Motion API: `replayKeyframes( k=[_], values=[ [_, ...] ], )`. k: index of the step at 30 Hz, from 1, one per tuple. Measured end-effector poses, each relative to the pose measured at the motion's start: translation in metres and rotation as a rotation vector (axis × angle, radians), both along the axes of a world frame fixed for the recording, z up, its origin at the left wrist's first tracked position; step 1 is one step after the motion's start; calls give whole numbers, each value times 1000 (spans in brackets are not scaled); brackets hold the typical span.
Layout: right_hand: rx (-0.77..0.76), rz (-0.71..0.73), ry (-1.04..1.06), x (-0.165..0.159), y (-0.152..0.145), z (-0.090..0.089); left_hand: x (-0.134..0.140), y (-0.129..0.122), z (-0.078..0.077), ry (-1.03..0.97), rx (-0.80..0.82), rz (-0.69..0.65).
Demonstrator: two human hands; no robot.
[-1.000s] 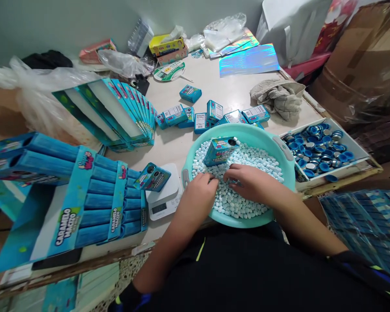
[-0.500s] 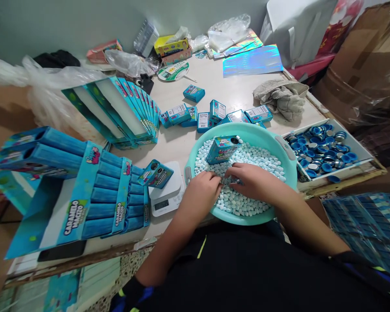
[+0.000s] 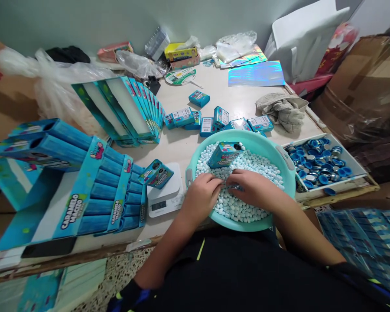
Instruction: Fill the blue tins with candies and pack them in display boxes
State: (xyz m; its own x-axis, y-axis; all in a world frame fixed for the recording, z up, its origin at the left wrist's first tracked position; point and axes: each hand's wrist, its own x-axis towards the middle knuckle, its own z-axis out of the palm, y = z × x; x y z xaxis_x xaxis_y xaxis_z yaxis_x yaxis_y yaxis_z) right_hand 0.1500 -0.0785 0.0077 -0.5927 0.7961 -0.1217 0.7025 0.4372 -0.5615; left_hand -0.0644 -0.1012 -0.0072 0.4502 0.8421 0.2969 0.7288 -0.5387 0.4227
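Both hands are over a turquoise basin [image 3: 286,190] filled with small white candies [image 3: 243,208]. My left hand [image 3: 203,193] is at the basin's near left, its fingers pressed together low against the candies. My right hand [image 3: 251,186] faces it from the right, fingers curled down at the candies. The fingertips of the two hands nearly meet; what they pinch is hidden. Just beyond them a blue candy box [image 3: 224,157] with a round dark hole stands among the candies. Another blue box [image 3: 160,175] rests tilted on a white kitchen scale [image 3: 164,203], left of the basin.
Blue boxes fill a display carton [image 3: 99,195] at left, with folded display cartons [image 3: 123,110] behind it. Several blue boxes [image 3: 227,121] lie beyond the basin. At right, a white tray [image 3: 351,180] holds blue caps. A grey cloth [image 3: 284,110] lies behind it.
The view has shifted slightly, so the table scene sits a little differently in frame. Both hands remain at the candies, with only small finger movements.
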Motion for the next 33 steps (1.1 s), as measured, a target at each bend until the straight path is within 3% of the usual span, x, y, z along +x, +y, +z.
replayKeyframes(
  k=[2,6,8,12,15,18,20,22,26,28,33],
  values=[
    [-7,-3,5,0,0,2,-14,0,7,-87,96,85],
    [-24,9,21,0,0,6,-62,7,26,-102,214,503],
    [-32,15,19,0,0,7,-87,14,32,-71,226,643],
    [-52,24,26,0,0,8,-116,26,27,-49,193,738],
    [-59,16,44,1,0,8,-119,28,21,-30,171,763],
    [-42,5,36,2,-1,8,-114,21,18,-78,252,762],
    [-31,11,27,2,-1,7,-104,13,19,-140,339,736],
    [-36,11,21,2,-1,7,-86,1,20,-163,371,619],
    [-48,19,33,4,-1,1,-29,-24,15,-82,136,88],
    [-59,35,46,4,0,-3,-5,-30,9,-36,0,-73],
    [-67,34,42,6,0,-8,9,-27,5,26,-222,-114]
  ],
)
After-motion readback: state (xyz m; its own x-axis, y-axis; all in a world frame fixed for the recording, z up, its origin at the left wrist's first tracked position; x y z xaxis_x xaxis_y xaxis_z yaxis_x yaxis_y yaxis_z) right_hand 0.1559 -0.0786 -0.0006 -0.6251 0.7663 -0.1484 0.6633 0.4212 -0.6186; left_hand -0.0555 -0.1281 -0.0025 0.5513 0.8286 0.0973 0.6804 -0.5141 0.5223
